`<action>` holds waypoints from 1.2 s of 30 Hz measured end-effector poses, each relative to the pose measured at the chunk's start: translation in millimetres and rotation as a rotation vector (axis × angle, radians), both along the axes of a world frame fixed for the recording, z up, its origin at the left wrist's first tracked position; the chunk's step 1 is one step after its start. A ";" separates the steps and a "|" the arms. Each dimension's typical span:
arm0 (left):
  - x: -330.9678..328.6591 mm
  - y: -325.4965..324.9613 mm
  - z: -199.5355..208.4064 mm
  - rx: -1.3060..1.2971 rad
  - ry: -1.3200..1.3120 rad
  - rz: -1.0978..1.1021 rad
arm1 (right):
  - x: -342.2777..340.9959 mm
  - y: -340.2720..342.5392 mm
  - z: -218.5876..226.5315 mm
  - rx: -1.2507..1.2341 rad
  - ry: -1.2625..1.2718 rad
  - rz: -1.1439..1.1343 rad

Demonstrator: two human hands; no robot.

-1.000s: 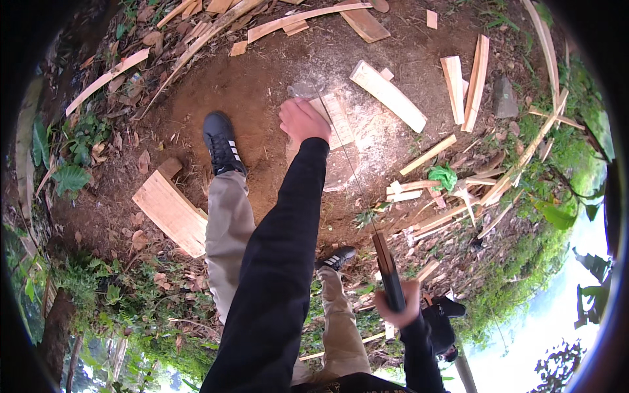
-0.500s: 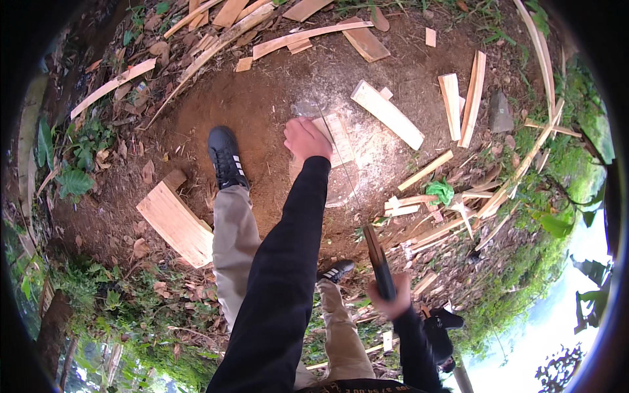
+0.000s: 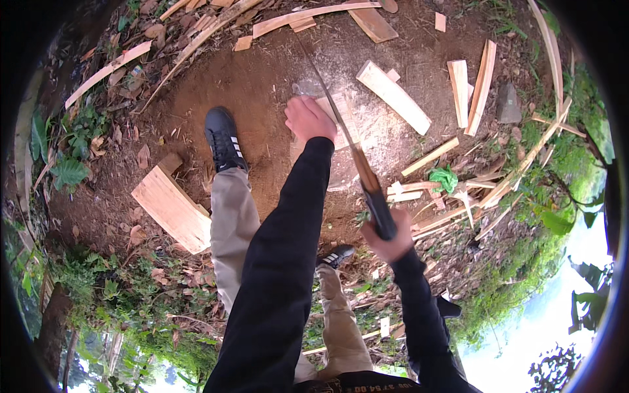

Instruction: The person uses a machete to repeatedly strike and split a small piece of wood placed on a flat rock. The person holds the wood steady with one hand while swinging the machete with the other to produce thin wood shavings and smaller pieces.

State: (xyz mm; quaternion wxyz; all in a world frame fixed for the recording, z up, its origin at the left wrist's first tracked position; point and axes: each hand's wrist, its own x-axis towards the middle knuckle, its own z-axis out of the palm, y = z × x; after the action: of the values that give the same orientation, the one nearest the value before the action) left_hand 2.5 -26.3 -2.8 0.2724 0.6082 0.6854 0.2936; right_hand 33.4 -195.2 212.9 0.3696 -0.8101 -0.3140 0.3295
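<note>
My left hand is closed at the left edge of a pale wood block, its fingers curled and partly hiding it. My right hand grips the black handle of a long, thin-bladed tool that looks like a handsaw. Seen almost edge-on, its blade crosses the block just right of my left hand, and the tip points far and to the left. Whether the teeth are sunk into the wood cannot be made out. Pale dust covers the ground around the block.
A thick wood piece lies to the right, with two upright-lying strips beyond it. A wide board rests left of my shoe. Scraps and a green crumpled bag lie at right; a curved strip is at the far side.
My right hand has pushed the saw forward, away from me, so its blade reaches farther past the block. My left hand stays at the block; the view has shifted slightly.
</note>
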 end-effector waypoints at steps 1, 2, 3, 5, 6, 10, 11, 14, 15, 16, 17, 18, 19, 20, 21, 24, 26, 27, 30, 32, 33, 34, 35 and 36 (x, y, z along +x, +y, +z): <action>-2.5 10.7 1.5 0.027 -0.008 0.024 | 14.8 -50.6 1.6 -0.286 0.289 0.114; -0.6 18.4 2.1 0.038 -0.008 0.040 | 12.6 -70.6 31.9 -0.309 0.198 0.181; 1.5 15.7 3.3 0.028 -0.013 0.046 | 8.3 -106.1 54.2 -0.307 0.203 0.227; -3.8 12.0 2.1 0.022 0.023 0.061 | 3.9 -121.1 85.8 -0.290 0.227 0.232; -2.2 15.1 1.5 0.027 0.035 0.057 | 5.5 -103.1 87.7 -0.327 0.244 0.260; 4.1 14.1 3.5 -0.023 0.009 0.020 | 9.8 -13.8 19.0 -0.105 0.014 0.250; 6.4 10.7 5.5 -0.057 -0.007 0.007 | 9.8 -17.4 8.8 -0.149 -0.034 0.207; -5.0 17.3 -1.2 -0.018 0.006 0.035 | 9.4 -27.3 71.1 -0.388 0.228 0.159; -7.0 12.5 -2.0 -0.024 0.013 0.034 | 7.2 -42.1 99.9 -0.397 0.236 0.184; -5.2 13.3 -2.8 -0.015 0.001 0.045 | 2.2 -65.6 114.9 -0.373 0.272 0.102; -3.0 13.2 -1.7 -0.011 0.005 0.043 | 6.2 -62.7 120.1 -0.324 0.213 0.176; -0.2 13.4 -0.3 -0.004 0.005 0.034 | 10.2 -47.7 117.7 -0.386 0.230 0.193; -1.7 10.4 -1.0 -0.005 0.012 0.019 | 11.9 -25.2 108.2 -0.454 0.255 0.203; -1.2 8.8 -1.1 0.031 0.024 0.005 | 13.0 -18.1 59.3 -0.301 0.073 0.174; 0.6 8.4 -2.6 0.003 0.024 0.019 | 9.9 -0.8 40.7 -0.248 0.028 0.110; -1.7 8.9 1.4 -0.040 0.043 0.032 | 16.8 11.1 41.6 -0.434 0.123 0.040; -4.5 14.6 2.1 -0.038 0.056 0.047 | 11.2 -0.1 113.5 -0.416 0.200 0.072; -5.4 10.6 2.9 -0.049 0.063 0.047 | 15.1 -16.4 136.7 -0.453 0.255 0.087; 3.9 14.4 3.6 -0.003 0.016 0.033 | 5.4 -16.1 126.0 -0.364 0.150 -0.047; 3.2 6.9 2.7 0.006 -0.010 0.019 | 14.3 28.9 66.7 -0.323 0.061 0.079; 1.2 8.2 0.3 0.003 0.015 0.029 | 9.5 52.2 39.7 -0.180 -0.069 0.115; -0.3 8.8 -1.3 0.001 0.038 0.037 | 14.1 50.7 45.9 -0.327 0.048 0.066; -1.3 9.2 -2.3 -0.001 0.061 0.045 | 22.1 43.0 57.8 -0.473 0.164 0.016; -5.3 12.3 -6.4 0.008 0.081 0.043 | 22.5 30.8 82.7 -0.444 0.272 -0.051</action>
State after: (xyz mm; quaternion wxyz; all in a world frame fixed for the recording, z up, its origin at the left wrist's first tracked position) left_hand -2.9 -14.0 -9.3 0.2358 0.6057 0.7075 0.2773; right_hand 55.9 -164.4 295.6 0.2297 -0.8272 -0.1610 0.4869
